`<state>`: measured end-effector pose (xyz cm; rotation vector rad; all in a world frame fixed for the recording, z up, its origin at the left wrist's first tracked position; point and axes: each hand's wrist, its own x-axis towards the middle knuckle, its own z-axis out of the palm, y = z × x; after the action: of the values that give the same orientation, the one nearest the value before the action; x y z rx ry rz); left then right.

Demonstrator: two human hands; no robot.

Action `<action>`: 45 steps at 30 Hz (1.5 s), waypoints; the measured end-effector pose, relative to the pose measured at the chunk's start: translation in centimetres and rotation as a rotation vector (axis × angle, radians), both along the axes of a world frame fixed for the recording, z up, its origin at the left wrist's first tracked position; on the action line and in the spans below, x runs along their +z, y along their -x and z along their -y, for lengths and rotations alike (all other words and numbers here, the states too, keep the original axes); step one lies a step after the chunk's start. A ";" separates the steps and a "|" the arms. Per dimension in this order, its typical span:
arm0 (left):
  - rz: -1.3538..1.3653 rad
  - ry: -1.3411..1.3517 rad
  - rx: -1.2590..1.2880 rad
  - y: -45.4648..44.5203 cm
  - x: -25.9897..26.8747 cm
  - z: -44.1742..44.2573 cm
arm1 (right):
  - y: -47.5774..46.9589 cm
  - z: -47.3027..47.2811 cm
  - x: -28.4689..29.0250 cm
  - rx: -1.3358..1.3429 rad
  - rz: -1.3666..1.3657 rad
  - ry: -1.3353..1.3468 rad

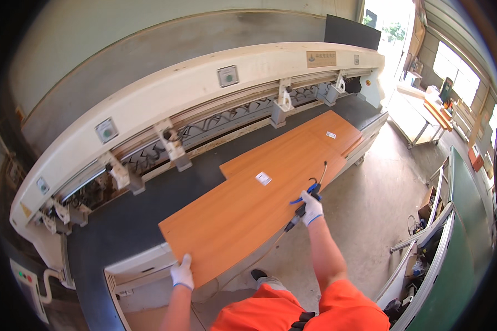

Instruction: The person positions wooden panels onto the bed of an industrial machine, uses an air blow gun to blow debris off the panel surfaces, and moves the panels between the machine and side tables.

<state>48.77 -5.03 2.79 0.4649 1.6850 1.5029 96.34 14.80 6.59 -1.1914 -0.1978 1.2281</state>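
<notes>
My left hand (182,272), in a white glove, grips the near left corner of a wood-grain panel (215,223). A second wood-grain panel (333,120) lies partly beneath it, farther along the machine's dark table. Each panel bears a white label, one being the label (263,178) near the middle of the front panel. My gloved right hand (312,208) is closed around a blue and black air blow gun (313,193) above the panel's front edge. The gun's thin nozzle points away from me, and a hose (269,252) trails from its lower end.
A long white beam (190,78) with clamp heads (282,108) spans the dark machine table (124,231). A control box (27,285) stands at the lower left. On the right are a green-topped bench (459,265) and, farther off, a cart (414,116) carrying boards.
</notes>
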 end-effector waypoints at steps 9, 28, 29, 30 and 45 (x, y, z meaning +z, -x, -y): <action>-0.664 0.333 -0.445 -19.7 3.4 -20.5 | -14.6 -16.0 -1.4 -0.108 0.336 0.066; 0.629 0.274 -0.115 -14.4 -3.5 -4.6 | -4.2 7.7 8.9 1.264 1.063 0.310; 0.670 0.184 -0.089 -11.8 -5.4 0.6 | -2.6 8.2 8.0 1.186 1.249 0.244; 0.704 0.084 -0.045 -9.8 -7.4 6.2 | -0.7 8.8 7.6 1.110 1.427 0.150; 0.644 -0.403 1.877 -28.3 -5.4 67.2 | 32.2 47.7 8.9 2.730 1.603 -1.676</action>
<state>77.07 -72.25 -2.61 -1.7503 0.9729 2.6859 64.12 -32.88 15.52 -0.6255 2.3458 -0.2537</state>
